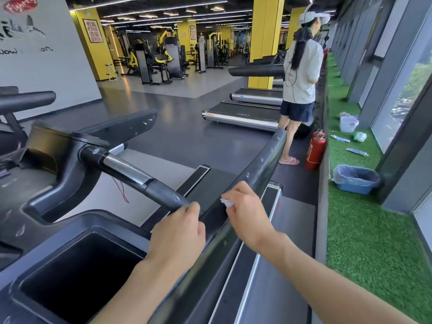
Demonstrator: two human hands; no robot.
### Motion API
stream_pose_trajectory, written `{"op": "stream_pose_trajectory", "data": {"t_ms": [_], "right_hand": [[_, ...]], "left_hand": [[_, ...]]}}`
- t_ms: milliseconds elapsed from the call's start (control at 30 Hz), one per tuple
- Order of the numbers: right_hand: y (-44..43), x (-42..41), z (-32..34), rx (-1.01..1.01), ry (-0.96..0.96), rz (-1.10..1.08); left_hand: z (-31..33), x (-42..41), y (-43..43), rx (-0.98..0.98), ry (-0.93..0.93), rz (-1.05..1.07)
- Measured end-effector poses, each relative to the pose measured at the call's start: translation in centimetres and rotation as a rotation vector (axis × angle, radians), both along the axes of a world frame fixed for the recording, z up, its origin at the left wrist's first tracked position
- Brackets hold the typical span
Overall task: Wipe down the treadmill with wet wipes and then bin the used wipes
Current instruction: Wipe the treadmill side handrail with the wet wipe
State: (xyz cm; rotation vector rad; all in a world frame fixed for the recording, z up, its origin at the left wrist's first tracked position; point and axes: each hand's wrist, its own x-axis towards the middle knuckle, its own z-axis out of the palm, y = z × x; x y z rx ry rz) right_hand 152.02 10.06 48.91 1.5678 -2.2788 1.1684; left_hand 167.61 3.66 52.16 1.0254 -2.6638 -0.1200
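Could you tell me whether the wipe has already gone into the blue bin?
No, the right hand holds the white wipe at the treadmill's side rail, apart from the blue bin on the turf.

right hand [247, 213] holds wipe [227, 202] against treadmill rail [264, 164].

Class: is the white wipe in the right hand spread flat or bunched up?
Bunched up: the white wipe is a crumpled wad gripped by the right hand.
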Motion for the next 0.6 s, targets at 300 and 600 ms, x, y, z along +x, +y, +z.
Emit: {"op": "stream_pose_trajectory", "data": {"t_ms": [300, 600], "right_hand": [[-1.9, -1.3, 0.6, 0.105, 0.048, 0.027], [0.9, -1.3, -0.7, 0.016, 0.032, 0.068]], "left_hand": [[-0.1, 0.1, 0.0, -0.073, 0.009, -0.008], [-1.7, 0.0, -1.0, -0.214, 0.135, -0.170]]}}
